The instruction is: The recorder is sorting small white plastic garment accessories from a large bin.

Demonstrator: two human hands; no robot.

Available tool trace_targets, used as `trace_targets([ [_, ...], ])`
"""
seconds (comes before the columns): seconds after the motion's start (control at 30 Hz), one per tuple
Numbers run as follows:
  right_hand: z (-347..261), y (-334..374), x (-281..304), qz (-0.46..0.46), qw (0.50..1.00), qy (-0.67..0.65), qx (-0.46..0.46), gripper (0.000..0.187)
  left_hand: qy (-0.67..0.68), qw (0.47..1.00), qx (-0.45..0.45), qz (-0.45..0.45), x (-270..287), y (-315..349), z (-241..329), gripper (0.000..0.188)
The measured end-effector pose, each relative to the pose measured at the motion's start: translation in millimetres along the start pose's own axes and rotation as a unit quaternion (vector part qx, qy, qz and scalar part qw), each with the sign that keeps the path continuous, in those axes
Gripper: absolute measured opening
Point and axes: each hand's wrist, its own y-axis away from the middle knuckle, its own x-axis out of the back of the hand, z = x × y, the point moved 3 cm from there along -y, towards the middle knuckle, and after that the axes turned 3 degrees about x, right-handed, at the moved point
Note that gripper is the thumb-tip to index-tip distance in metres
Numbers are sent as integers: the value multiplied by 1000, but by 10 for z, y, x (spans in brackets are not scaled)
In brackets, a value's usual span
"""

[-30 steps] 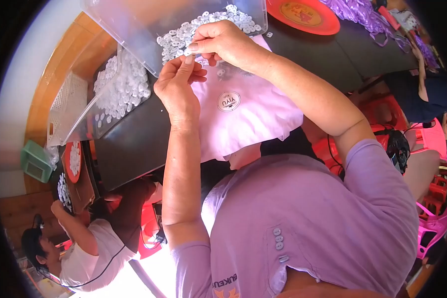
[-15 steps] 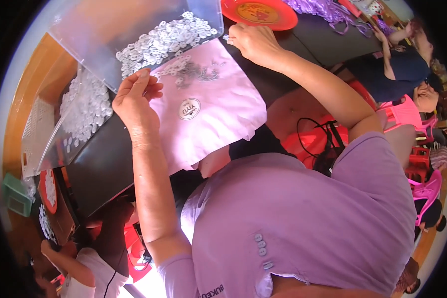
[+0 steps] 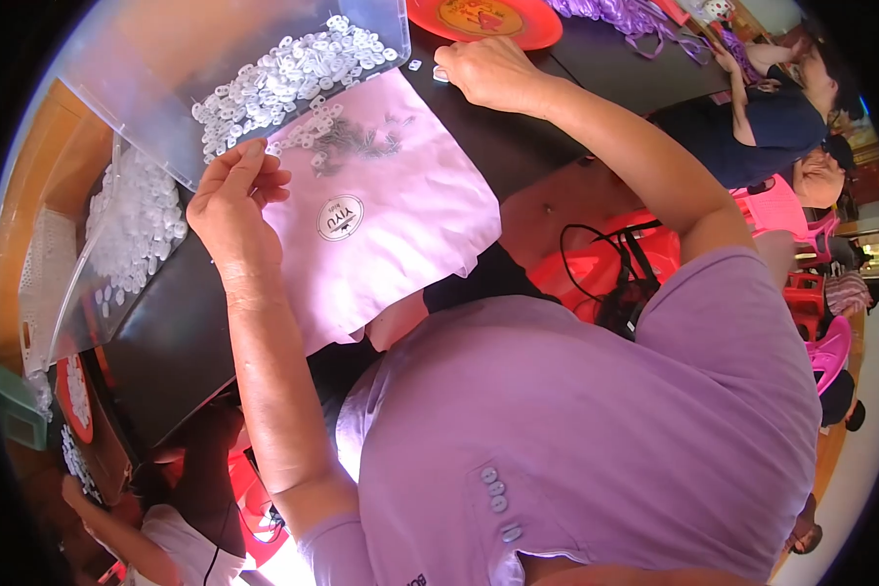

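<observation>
My left hand (image 3: pixel 236 210) is raised over the left edge of a pink cloth bag (image 3: pixel 400 230), thumb and fingers pinched together. Whatever sits in that pinch is too small to make out. On the dark tabletop, at the cloth's far right corner, my right hand (image 3: pixel 493 76) pinches a small white plastic piece (image 3: pixel 440 74). Another small white piece (image 3: pixel 415 65) lies beside it. A clear bin (image 3: pixel 146 107) stands beyond the cloth, with a heap of white two-holed pieces (image 3: pixel 288 73) at its near side. Thin grey metal pins (image 3: pixel 356 144) and several white pieces are scattered on the cloth.
A red plate (image 3: pixel 488 21) sits past my right hand, near shiny purple ribbons (image 3: pixel 635 24). To the left is a clear bag of white pieces (image 3: pixel 137 225). Other people sit at the right and lower left. A black bag (image 3: pixel 620 303) rests on red plastic beside me.
My right hand has moved a little away from the bin's corner, and a loose white piece now shows on the table between them. My left hand keeps its pinch. The whole view has shifted slightly.
</observation>
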Motion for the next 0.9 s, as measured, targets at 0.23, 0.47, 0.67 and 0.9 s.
trace_targets([
  [0.23,-14,-5,-37,-24,999,22,3,16,-5,1000,16,-14,-28,14,-16,17],
  [0.47,69,-57,-71,-45,999,4,29,15,12,1000,2,-13,-37,16,-10,14],
  [0.67,-76,-170,15,-164,985,41,-16,21,1,1000,19,-23,-28,20,-3,18],
  [0.9,9,-118,6,-81,997,-18,0,23,7,999,13,-30,-85,44,-6,10],
])
